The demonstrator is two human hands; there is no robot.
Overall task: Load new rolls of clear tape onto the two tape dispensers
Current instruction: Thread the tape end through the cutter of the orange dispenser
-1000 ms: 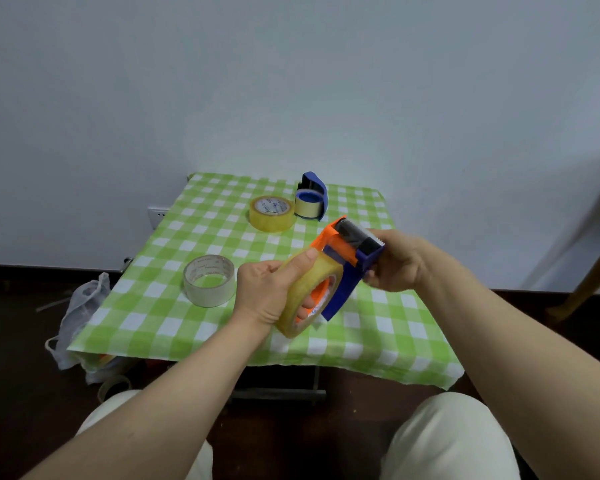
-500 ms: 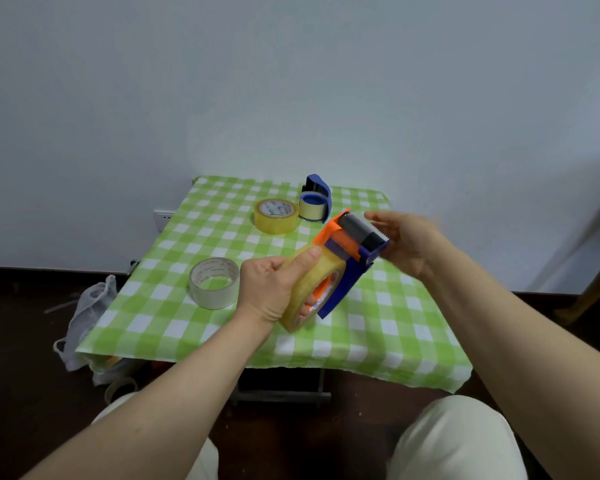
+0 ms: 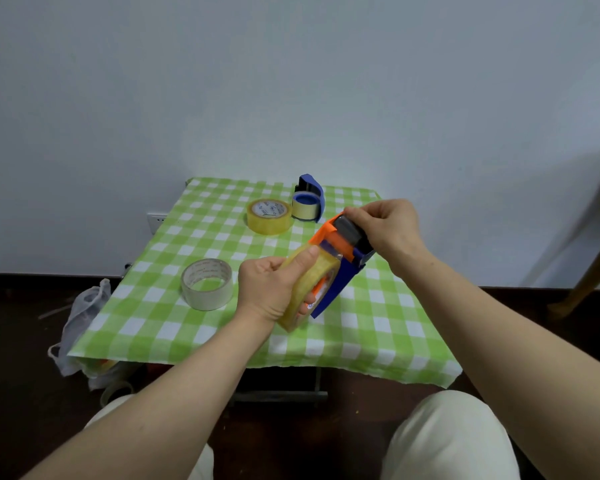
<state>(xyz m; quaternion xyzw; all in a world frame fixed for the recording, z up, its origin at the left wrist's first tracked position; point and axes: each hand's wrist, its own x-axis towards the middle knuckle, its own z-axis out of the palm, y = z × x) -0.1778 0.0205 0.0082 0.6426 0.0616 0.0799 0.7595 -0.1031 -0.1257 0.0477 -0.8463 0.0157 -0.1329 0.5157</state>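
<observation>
- Gripping yellowish tape roll (image 3: pixel 307 282) on orange-blue dispenser (image 3: pixel 340 261), left hand (image 3: pixel 274 289) curled round it.
- Right hand (image 3: pixel 387 230) fingers pinch dispenser's dark head end.

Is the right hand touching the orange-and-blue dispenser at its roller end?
Touching. The head view shows the right hand curled over the black roller end of the orange-and-blue dispenser, with its fingertips resting on the top and no gap.
</observation>
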